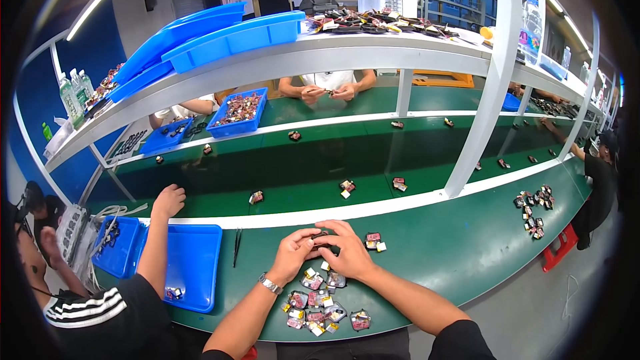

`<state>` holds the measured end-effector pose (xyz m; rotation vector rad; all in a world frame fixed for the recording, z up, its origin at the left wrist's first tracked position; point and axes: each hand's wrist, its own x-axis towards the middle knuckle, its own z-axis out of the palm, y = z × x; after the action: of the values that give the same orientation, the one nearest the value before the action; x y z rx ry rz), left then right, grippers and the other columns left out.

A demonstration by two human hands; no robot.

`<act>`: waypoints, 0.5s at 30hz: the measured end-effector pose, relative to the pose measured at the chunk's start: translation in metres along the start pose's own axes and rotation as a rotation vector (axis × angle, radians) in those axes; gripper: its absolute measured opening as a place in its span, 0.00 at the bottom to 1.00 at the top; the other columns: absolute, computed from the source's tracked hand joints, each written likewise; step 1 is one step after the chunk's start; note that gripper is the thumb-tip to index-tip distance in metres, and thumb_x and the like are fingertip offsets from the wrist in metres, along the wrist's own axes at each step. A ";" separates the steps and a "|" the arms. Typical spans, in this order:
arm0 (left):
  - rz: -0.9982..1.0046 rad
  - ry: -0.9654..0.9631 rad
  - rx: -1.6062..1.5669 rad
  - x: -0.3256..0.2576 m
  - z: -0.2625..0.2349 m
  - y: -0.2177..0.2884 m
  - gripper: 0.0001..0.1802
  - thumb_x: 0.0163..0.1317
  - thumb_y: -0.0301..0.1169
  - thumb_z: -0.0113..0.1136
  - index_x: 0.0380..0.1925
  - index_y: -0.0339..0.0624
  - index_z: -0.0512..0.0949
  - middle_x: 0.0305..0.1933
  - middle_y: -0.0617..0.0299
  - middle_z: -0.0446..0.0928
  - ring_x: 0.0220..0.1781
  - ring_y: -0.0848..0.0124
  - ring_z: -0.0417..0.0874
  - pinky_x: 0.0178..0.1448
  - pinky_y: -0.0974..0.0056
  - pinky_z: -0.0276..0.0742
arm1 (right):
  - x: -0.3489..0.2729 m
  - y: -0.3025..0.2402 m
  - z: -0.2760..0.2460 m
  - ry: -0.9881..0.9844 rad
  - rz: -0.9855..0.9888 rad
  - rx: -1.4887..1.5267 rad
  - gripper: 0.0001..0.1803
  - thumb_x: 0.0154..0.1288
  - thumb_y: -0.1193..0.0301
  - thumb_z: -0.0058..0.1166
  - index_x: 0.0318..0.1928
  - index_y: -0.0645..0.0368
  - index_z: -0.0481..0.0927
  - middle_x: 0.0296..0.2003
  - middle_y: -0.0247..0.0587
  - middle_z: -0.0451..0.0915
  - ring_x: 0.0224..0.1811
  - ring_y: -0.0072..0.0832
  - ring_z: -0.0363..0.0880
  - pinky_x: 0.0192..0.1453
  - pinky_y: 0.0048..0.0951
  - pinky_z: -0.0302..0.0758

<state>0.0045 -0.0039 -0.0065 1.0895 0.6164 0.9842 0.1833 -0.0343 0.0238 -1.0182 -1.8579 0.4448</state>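
Above the green bench my left hand, with a metal watch on the wrist, meets my right hand. Both have their fingers curled around a small dark module, mostly hidden by them. Close below my wrists lies a loose group of small electronic modules with dark casings, pinkish-red parts and white or yellow pieces. Just right of my right hand sits another module of the same kind. A pair of dark tweezers rests on the bench to the left of my hands.
A blue tray with a few modules stands left, beside a co-worker's arm. Beyond a white rail, spaced modules lie on a green belt. A white post rises at right, near a cluster of modules.
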 end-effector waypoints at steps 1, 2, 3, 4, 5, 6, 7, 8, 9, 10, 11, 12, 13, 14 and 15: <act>0.000 0.034 0.013 0.000 0.000 0.003 0.17 0.72 0.26 0.48 0.58 0.31 0.68 0.52 0.52 0.77 0.54 0.66 0.80 0.59 0.62 0.80 | 0.002 -0.002 0.000 -0.015 0.020 0.010 0.14 0.53 0.76 0.62 0.43 0.56 0.83 0.56 0.41 0.76 0.61 0.43 0.70 0.64 0.40 0.68; -0.016 0.034 -0.001 0.000 -0.001 0.002 0.17 0.72 0.26 0.48 0.58 0.31 0.68 0.53 0.52 0.76 0.54 0.65 0.80 0.60 0.61 0.80 | 0.001 -0.001 0.000 -0.016 -0.026 -0.028 0.16 0.53 0.78 0.61 0.45 0.57 0.82 0.55 0.42 0.75 0.57 0.43 0.72 0.60 0.38 0.72; -0.014 0.034 0.003 0.000 -0.001 0.003 0.17 0.72 0.26 0.48 0.58 0.31 0.68 0.53 0.52 0.76 0.54 0.65 0.80 0.60 0.61 0.80 | 0.002 0.000 0.000 -0.013 -0.029 -0.026 0.16 0.53 0.78 0.61 0.45 0.57 0.82 0.55 0.42 0.75 0.57 0.43 0.72 0.60 0.38 0.72; -0.020 0.019 -0.022 0.000 0.001 0.004 0.17 0.72 0.26 0.47 0.58 0.31 0.68 0.53 0.51 0.76 0.54 0.65 0.80 0.60 0.61 0.80 | 0.002 -0.001 0.000 0.038 -0.060 -0.041 0.14 0.54 0.78 0.60 0.43 0.58 0.81 0.52 0.42 0.76 0.56 0.42 0.73 0.58 0.38 0.73; -0.027 0.005 -0.047 -0.001 0.002 0.004 0.17 0.72 0.26 0.47 0.58 0.31 0.68 0.53 0.51 0.76 0.54 0.64 0.80 0.60 0.60 0.80 | 0.003 -0.003 0.000 0.088 -0.091 -0.057 0.11 0.54 0.78 0.59 0.41 0.58 0.81 0.50 0.42 0.76 0.54 0.42 0.74 0.56 0.38 0.74; -0.035 0.016 -0.027 0.000 0.000 0.004 0.17 0.72 0.26 0.46 0.59 0.31 0.67 0.54 0.51 0.76 0.55 0.64 0.80 0.61 0.60 0.79 | 0.007 -0.005 -0.002 0.124 -0.185 -0.099 0.09 0.52 0.79 0.60 0.37 0.59 0.80 0.45 0.42 0.76 0.49 0.42 0.76 0.51 0.37 0.76; -0.034 0.018 -0.028 0.000 0.002 0.005 0.17 0.72 0.26 0.46 0.59 0.31 0.67 0.54 0.51 0.76 0.55 0.64 0.80 0.61 0.60 0.79 | 0.006 -0.004 -0.002 0.122 -0.185 -0.098 0.09 0.52 0.79 0.60 0.37 0.59 0.80 0.45 0.42 0.76 0.49 0.42 0.76 0.51 0.37 0.76; -0.041 0.006 -0.027 0.000 0.004 0.007 0.17 0.73 0.27 0.46 0.59 0.31 0.67 0.54 0.51 0.76 0.55 0.64 0.80 0.61 0.60 0.79 | 0.005 -0.002 -0.003 0.113 -0.208 -0.134 0.09 0.51 0.79 0.60 0.36 0.59 0.79 0.43 0.41 0.76 0.48 0.41 0.76 0.49 0.36 0.76; -0.048 -0.006 -0.026 0.001 0.006 0.008 0.17 0.73 0.27 0.46 0.59 0.31 0.67 0.54 0.51 0.76 0.54 0.64 0.80 0.61 0.60 0.80 | 0.005 -0.001 -0.004 0.103 -0.230 -0.170 0.09 0.51 0.80 0.60 0.35 0.59 0.79 0.42 0.41 0.76 0.47 0.40 0.77 0.48 0.35 0.77; -0.049 -0.001 -0.027 0.000 0.005 0.007 0.17 0.73 0.27 0.46 0.59 0.31 0.67 0.54 0.51 0.76 0.54 0.64 0.80 0.61 0.60 0.80 | 0.004 -0.001 -0.003 0.098 -0.230 -0.167 0.09 0.51 0.80 0.60 0.35 0.59 0.79 0.42 0.41 0.76 0.47 0.40 0.77 0.48 0.35 0.77; -0.048 0.008 -0.029 0.000 0.005 0.007 0.17 0.72 0.27 0.47 0.58 0.31 0.68 0.53 0.52 0.76 0.54 0.65 0.81 0.60 0.60 0.80 | 0.005 -0.001 -0.002 0.101 -0.228 -0.191 0.09 0.51 0.79 0.60 0.36 0.59 0.79 0.41 0.41 0.76 0.46 0.39 0.77 0.46 0.34 0.77; -0.046 0.017 -0.030 -0.001 0.004 0.007 0.17 0.72 0.28 0.48 0.57 0.32 0.69 0.52 0.54 0.77 0.53 0.67 0.81 0.59 0.61 0.80 | 0.005 -0.001 -0.001 0.103 -0.226 -0.215 0.09 0.51 0.79 0.60 0.36 0.59 0.80 0.41 0.40 0.76 0.45 0.38 0.77 0.44 0.34 0.78; -0.048 0.020 -0.035 0.000 0.004 0.008 0.17 0.72 0.28 0.48 0.57 0.32 0.69 0.52 0.54 0.77 0.53 0.67 0.81 0.59 0.61 0.80 | 0.005 -0.001 -0.001 0.098 -0.224 -0.215 0.09 0.51 0.79 0.60 0.36 0.59 0.80 0.41 0.40 0.76 0.45 0.38 0.77 0.44 0.34 0.78; -0.049 0.024 -0.017 0.000 0.005 0.010 0.17 0.72 0.28 0.48 0.57 0.32 0.69 0.52 0.54 0.77 0.53 0.67 0.81 0.59 0.61 0.80 | 0.006 -0.002 0.000 0.109 -0.221 -0.208 0.10 0.51 0.79 0.60 0.36 0.59 0.80 0.40 0.40 0.76 0.44 0.38 0.77 0.43 0.33 0.78; -0.051 0.028 0.002 -0.001 0.006 0.010 0.17 0.72 0.28 0.48 0.57 0.32 0.69 0.52 0.55 0.77 0.53 0.67 0.81 0.59 0.61 0.80 | 0.005 -0.003 0.000 0.121 -0.219 -0.202 0.10 0.51 0.78 0.60 0.37 0.59 0.80 0.40 0.40 0.76 0.44 0.38 0.77 0.42 0.33 0.78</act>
<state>0.0051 -0.0063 0.0053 1.0579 0.6649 0.9567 0.1807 -0.0314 0.0284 -0.9380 -1.9055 0.0645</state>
